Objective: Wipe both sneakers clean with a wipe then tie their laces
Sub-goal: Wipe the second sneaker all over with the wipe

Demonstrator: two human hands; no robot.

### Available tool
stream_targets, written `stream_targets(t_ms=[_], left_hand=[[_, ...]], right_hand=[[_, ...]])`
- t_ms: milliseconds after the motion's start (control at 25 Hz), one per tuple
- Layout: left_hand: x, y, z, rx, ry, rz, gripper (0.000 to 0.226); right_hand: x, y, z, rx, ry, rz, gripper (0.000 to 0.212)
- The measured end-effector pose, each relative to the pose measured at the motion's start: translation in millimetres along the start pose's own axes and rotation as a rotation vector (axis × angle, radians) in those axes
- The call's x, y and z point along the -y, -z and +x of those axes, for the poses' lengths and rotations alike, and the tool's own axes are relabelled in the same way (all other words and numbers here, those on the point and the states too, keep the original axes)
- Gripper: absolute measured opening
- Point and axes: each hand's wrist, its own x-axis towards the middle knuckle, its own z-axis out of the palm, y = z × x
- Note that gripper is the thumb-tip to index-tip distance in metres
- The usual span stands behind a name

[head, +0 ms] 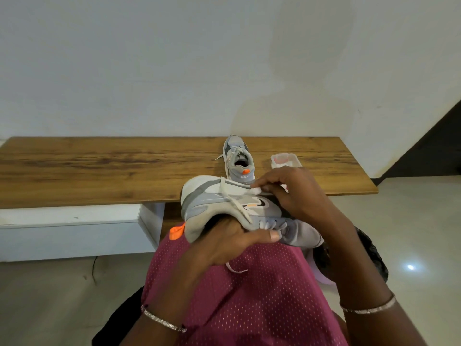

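A grey and white sneaker (224, 208) lies on its side over my lap, sole turned toward the table, with loose laces trailing across it. My left hand (224, 245) grips it from below, fingers inside the opening and thumb over the eyelets. My right hand (289, 193) pinches a small white wipe (257, 190) against the sneaker's midsole near the sole edge. The second sneaker (238, 159) stands upright on the wooden table (99, 168), heel toward me, laces untied.
A clear plastic wipe container (285, 159) sits on the table to the right of the standing sneaker. A white wall rises behind the table, a white cabinet (69, 231) stands below it at left, and a dark bag (371, 255) lies on the floor at right.
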Motion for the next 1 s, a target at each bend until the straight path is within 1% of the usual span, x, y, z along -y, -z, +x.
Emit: stream_targets(t_ms=[40, 80, 120, 160, 240, 280, 320, 360, 400, 440, 480, 560, 640, 760, 800, 840, 880, 960, 1000], left_hand=[[0.9, -1.8, 2.2, 0.011, 0.006, 0.062, 0.050], [-0.3, -4.9, 3.7, 0.019, 0.021, 0.128, 0.045], [-2.9, -8.2, 4.4, 0.021, 0.030, 0.203, 0.031], [-5.9, -11.9, 3.9, 0.032, 0.018, 0.289, 0.021], [-5.1, -17.4, 3.8, 0.033, -0.019, 0.434, 0.037], [-5.7, -17.6, 1.9, 0.025, -0.054, 0.475, 0.038], [-6.0, -15.9, 0.7, 0.027, -0.078, 0.498, 0.030], [-5.2, -13.7, 0.1, 0.041, -0.092, 0.504, 0.017], [-3.0, -12.8, 0.1, 0.067, -0.071, 0.516, 0.026], [-2.3, -11.6, -1.2, 0.088, -0.052, 0.526, 0.041], [-0.6, -10.2, -1.1, 0.096, -0.031, 0.542, 0.047], [2.0, -10.3, 0.4, 0.108, 0.004, 0.580, 0.046], [1.3, -8.8, 3.6, 0.111, 0.067, 0.589, 0.039], [-5.8, 4.6, 7.1, 0.094, 0.184, 0.416, 0.008], [-6.7, 10.5, 8.1, 0.059, 0.197, 0.335, 0.009], [-5.4, 16.0, 8.7, 0.025, 0.197, 0.220, 0.019], [-1.1, 20.6, 9.2, -0.005, 0.177, 0.049, 0.032], [8.8, 26.3, 9.9, -0.032, 0.095, -0.358, 0.057], [10.8, 28.3, 9.7, -0.040, 0.055, -0.543, 0.061]], right_hand=[[0.4, -1.5, 0.9, -0.007, -0.005, -0.031, 0.030], [4.0, -5.0, 2.9, -0.019, 0.003, -0.052, 0.029], [10.5, -9.5, 5.4, -0.043, 0.023, -0.056, 0.028], [17.9, -14.6, 7.9, -0.075, 0.056, -0.047, 0.026], [30.3, -21.4, 12.3, -0.126, 0.125, -0.021, 0.026], [32.4, -22.9, 14.5, -0.134, 0.140, -0.007, 0.026], [31.9, -23.2, 16.0, -0.136, 0.142, 0.009, 0.026], [29.1, -22.8, 16.8, -0.132, 0.130, 0.019, 0.027], [24.6, -21.4, 16.3, -0.124, 0.104, 0.020, 0.028], [19.6, -19.2, 15.0, -0.109, 0.066, 0.014, 0.028], [14.2, -16.1, 13.2, -0.090, 0.031, 0.002, 0.026], [5.5, -6.2, 7.3, -0.085, -0.002, -0.057, 0.023], [0.1, 4.8, -1.7, -0.175, 0.016, -0.147, 0.023], [-7.2, 11.4, -23.3, -0.442, 0.027, -0.231, 0.022], [-8.2, 8.3, -31.2, -0.529, 0.010, -0.227, 0.020], [-7.5, 2.4, -38.3, -0.600, -0.017, -0.206, 0.019], [-6.2, -6.1, -44.4, -0.653, -0.043, -0.177, 0.018], [-0.6, -25.3, -50.8, -0.708, -0.072, -0.117, 0.019], [3.9, -34.3, -50.7, -0.713, -0.076, -0.090, 0.019]])
